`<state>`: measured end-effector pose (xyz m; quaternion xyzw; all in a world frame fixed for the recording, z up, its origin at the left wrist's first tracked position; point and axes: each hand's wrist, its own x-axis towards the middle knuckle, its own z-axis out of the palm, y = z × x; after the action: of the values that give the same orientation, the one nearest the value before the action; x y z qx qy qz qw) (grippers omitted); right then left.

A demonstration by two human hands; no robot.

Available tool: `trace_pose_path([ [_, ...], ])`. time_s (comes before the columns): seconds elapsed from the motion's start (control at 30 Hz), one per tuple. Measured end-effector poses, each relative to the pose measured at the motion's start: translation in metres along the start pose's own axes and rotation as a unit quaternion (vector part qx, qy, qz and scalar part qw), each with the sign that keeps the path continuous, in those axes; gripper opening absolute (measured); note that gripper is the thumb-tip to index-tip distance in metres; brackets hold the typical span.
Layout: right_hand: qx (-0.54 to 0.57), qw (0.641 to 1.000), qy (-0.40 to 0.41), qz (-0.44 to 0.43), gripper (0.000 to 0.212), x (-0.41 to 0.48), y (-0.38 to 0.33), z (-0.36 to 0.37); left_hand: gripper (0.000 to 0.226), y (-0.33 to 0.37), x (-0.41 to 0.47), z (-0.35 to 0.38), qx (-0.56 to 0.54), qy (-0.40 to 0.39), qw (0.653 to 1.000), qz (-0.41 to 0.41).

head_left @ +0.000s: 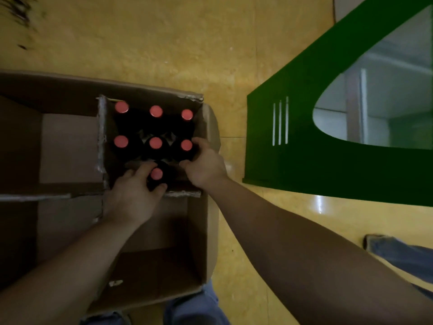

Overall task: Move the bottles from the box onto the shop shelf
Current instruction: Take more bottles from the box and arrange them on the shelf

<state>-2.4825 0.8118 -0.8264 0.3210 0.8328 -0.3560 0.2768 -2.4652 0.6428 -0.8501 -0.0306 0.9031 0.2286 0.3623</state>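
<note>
An open cardboard box (206,231) stands on the floor below me. Its far right compartment holds several dark bottles with red caps. My left hand (133,195) is wrapped around the nearest bottle (156,174), which sits a little higher than the others. My right hand (203,165) grips the dark body of the bottle at the right of the middle row (186,145), fingers curled around its side. The green shop shelf (293,141) stands to the right of the box, with pale shelf boards visible through its cut-out side.
Cardboard dividers (101,137) split the box; the other compartments hold nothing that I can see. The floor is glossy yellow tile (164,43). My jeans-clad legs show at the bottom (199,310) and at the right edge (398,254).
</note>
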Motion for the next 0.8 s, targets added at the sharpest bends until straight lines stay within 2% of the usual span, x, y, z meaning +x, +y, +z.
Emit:
trace_pose_path([
  [0.17,-0.023,0.999,-0.013,-0.019,0.061,0.02,-0.006,0.009,0.045,0.004,0.009,0.007,0.005,0.002,1.0,0.007],
  [0.37,-0.098,0.995,0.009,-0.022,0.037,0.041,-0.009,0.019,0.025,0.006,0.019,0.013,0.03,0.051,0.997,0.05],
  [0.57,-0.218,0.968,0.04,-0.12,0.031,0.026,0.001,0.03,0.025,-0.003,0.023,0.018,0.069,0.077,0.99,0.093],
  [0.8,-0.197,0.974,0.035,-0.104,0.027,0.006,0.022,0.039,0.028,-0.008,0.021,0.01,0.056,0.071,0.992,0.086],
])
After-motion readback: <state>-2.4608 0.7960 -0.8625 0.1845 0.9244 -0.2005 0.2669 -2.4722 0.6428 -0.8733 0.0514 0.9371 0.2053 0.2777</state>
